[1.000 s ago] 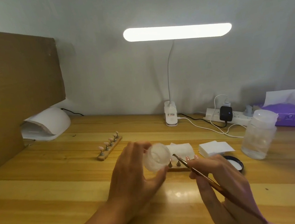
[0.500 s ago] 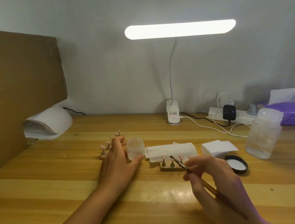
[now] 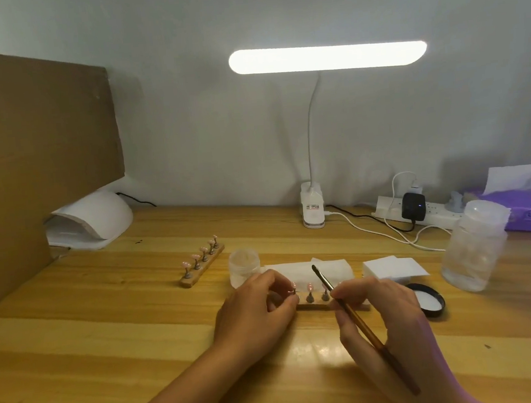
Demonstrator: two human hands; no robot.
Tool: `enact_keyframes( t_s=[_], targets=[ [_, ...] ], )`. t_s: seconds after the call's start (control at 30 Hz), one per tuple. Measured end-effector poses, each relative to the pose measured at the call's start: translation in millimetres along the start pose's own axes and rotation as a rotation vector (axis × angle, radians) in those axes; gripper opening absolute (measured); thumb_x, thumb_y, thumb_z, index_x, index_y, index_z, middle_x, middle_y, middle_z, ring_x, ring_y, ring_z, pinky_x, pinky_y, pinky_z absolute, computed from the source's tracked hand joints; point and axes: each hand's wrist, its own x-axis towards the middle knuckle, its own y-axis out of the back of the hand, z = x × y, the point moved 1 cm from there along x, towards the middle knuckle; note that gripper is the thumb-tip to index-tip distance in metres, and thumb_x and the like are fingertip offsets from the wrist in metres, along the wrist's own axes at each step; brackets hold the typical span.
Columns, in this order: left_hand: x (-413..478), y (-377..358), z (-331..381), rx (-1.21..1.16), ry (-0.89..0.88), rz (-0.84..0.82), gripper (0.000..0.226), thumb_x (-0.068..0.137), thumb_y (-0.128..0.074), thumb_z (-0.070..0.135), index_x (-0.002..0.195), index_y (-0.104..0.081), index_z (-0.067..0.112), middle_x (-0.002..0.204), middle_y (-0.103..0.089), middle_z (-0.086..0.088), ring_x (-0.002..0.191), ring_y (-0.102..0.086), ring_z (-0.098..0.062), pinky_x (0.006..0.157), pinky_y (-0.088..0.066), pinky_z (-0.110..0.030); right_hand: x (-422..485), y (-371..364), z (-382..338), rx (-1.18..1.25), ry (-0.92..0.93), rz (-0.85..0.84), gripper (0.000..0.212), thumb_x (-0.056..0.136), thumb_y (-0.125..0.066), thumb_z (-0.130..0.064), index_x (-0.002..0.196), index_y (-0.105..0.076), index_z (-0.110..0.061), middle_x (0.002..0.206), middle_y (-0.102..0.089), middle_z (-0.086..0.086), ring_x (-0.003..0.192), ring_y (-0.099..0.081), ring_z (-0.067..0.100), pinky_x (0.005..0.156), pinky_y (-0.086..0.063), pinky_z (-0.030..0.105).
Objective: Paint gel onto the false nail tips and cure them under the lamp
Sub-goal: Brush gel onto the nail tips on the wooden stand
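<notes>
The left hand (image 3: 254,311) lies on the table (image 3: 108,327) with its fingers (image 3: 279,280) curled in tight. Thumb and forefinger pinch the leftmost peg (image 3: 293,290) of the near holder (image 3: 312,306), just under its pink tip. The right hand (image 3: 386,313) grips the brush (image 3: 347,310) pen-fashion, fingers bunched narrow round the shaft. The bristle end points up and away, above the holder's other tips (image 3: 310,285) and touching none. This hand covers the holder's right end. The open jar (image 3: 244,262) stands just behind the left hand, beside a paper towel (image 3: 305,268). A second holder (image 3: 203,266) with five tips lies farther left. The curing lamp (image 3: 92,219) sits at the back left, well apart from both holders.
</notes>
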Motion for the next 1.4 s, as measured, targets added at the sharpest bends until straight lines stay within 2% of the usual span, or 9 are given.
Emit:
enact_keyframes(
  t_s=[0.13, 0.27, 0.43, 0.57, 0.7, 0.8, 0.9, 1.17, 1.4],
  targets=[
    [5.0, 1.0, -2.3, 0.029, 0.014, -0.053, 0.009, 0.086, -0.065, 0.050, 0.090, -0.059, 0.045, 0.095, -0.060, 0.026, 0.077, -0.054, 0.008, 0.063, -0.039, -0.019, 0.0, -3.8, 2.2, -0.022, 0.020, -0.017, 0.033, 0.068, -0.076, -0.014, 0.096, -0.067, -0.029, 0.093, -0.059, -0.032, 0.090, -0.058, -0.007, 0.078, -0.050, 0.034],
    [10.7, 3.0, -1.7, 0.040, 0.040, -0.119, 0.009, 0.084, -0.066, 0.051, 0.088, -0.059, 0.046, 0.095, -0.060, 0.026, 0.083, -0.055, 0.009, 0.073, -0.045, -0.023, 1.8, -1.6, 1.6, 0.088, -0.085, -0.017, 0.027, 0.077, -0.069, -0.015, 0.095, -0.061, -0.034, 0.085, -0.064, -0.023, 0.084, -0.064, 0.001, 0.066, -0.051, 0.018],
    [9.5, -0.4, -2.9, -0.001, 0.033, -0.048, 0.013, 0.081, -0.070, 0.050, 0.084, -0.058, 0.045, 0.094, -0.060, 0.026, 0.080, -0.055, 0.010, 0.064, -0.040, -0.022, 9.6, -15.7, -3.1, 0.213, -0.230, 0.061, 0.030, 0.079, -0.070, 0.000, 0.086, -0.056, -0.025, 0.073, -0.064, -0.009, 0.068, -0.064, 0.010, 0.058, -0.052, 0.032],
    [9.0, -3.0, -3.7, -0.023, -0.022, -0.022, 0.015, 0.082, -0.070, 0.046, 0.080, -0.057, 0.041, 0.091, -0.058, 0.024, 0.073, -0.055, 0.002, 0.062, -0.037, -0.023, 7.1, -17.5, -4.2, 0.209, -0.188, 0.037, 0.015, 0.077, -0.062, -0.017, 0.084, -0.052, -0.026, 0.071, -0.061, -0.009, 0.058, -0.060, 0.014, 0.050, -0.049, 0.034],
    [8.6, -5.3, -6.0, -0.076, -0.079, -0.003, 0.017, 0.086, -0.070, 0.035, 0.077, -0.056, 0.040, 0.084, -0.058, 0.024, 0.063, -0.054, 0.000, 0.057, -0.034, -0.019, 7.3, -17.6, -1.1, 0.213, -0.224, -0.027, 0.010, 0.079, -0.056, -0.026, 0.087, -0.051, -0.030, 0.069, -0.063, -0.008, 0.057, -0.062, 0.016, 0.052, -0.052, 0.040],
    [9.1, -3.9, -8.4, -0.185, -0.074, 0.050, 0.014, 0.088, -0.070, 0.027, 0.080, -0.061, 0.035, 0.076, -0.061, 0.027, 0.054, -0.051, -0.001, 0.053, -0.032, -0.014, 7.6, -18.0, -4.4, 0.199, -0.198, -0.080, 0.020, 0.080, -0.056, -0.030, 0.096, -0.047, -0.038, 0.082, -0.067, -0.017, 0.065, -0.067, 0.009, 0.054, -0.055, 0.032],
    [8.3, -1.5, -6.8, -0.238, -0.090, 0.084, 0.011, 0.088, -0.070, 0.026, 0.085, -0.065, 0.035, 0.086, -0.067, 0.025, 0.052, -0.054, -0.004, 0.053, -0.040, -0.015, 7.6, -15.9, -7.1, 0.174, -0.145, -0.077, 0.030, 0.078, -0.062, -0.026, 0.099, -0.047, -0.042, 0.087, -0.066, -0.020, 0.072, -0.067, 0.004, 0.054, -0.054, 0.023],
    [3.9, 0.2, -2.8, -0.242, -0.150, 0.099, 0.007, 0.087, -0.072, 0.031, 0.086, -0.070, 0.037, 0.089, -0.069, 0.027, 0.050, -0.046, -0.004, 0.052, -0.033, -0.014, 5.3, -11.7, 0.3, 0.181, -0.183, -0.036, 0.020, 0.077, -0.063, -0.028, 0.090, -0.050, -0.036, 0.073, -0.065, -0.012, 0.059, -0.064, 0.011, 0.053, -0.051, 0.032],
    [1.7, 0.8, -0.2, -0.230, -0.183, 0.118, 0.007, 0.083, -0.075, 0.032, 0.083, -0.071, 0.038, 0.072, -0.061, 0.032, 0.049, -0.048, -0.005, 0.050, -0.030, -0.013, 5.0, -14.1, -4.4, 0.161, -0.152, -0.079, 0.018, 0.079, -0.061, -0.033, 0.090, -0.049, -0.037, 0.072, -0.067, -0.012, 0.057, -0.064, 0.009, 0.051, -0.051, 0.031]
  ],
)
